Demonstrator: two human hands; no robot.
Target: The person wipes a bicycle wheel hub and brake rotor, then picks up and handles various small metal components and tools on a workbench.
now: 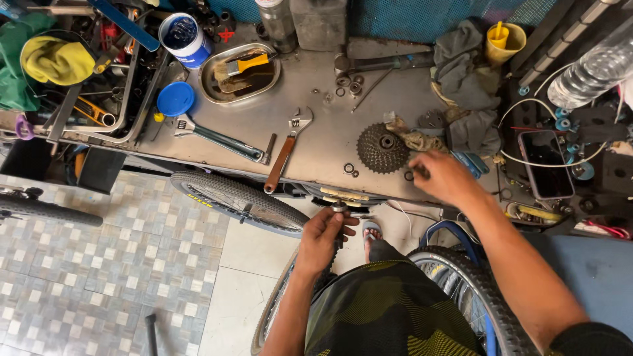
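My left hand grips the hub and axle end of a bicycle wheel that stands upright between my knees, just below the workbench edge. Over the bench's front edge, my right hand has its fingers pinched on a small dark part; I cannot tell what kind it is. A dark sprocket cassette lies flat on the grey metal workbench, just left of that hand. Small washers lie near the bench's front edge.
Two adjustable wrenches lie on the bench. A metal tray with a brush, a blue-white can, a blue lid and grey rags sit behind. A phone lies at right. Another tyre stands by my right leg.
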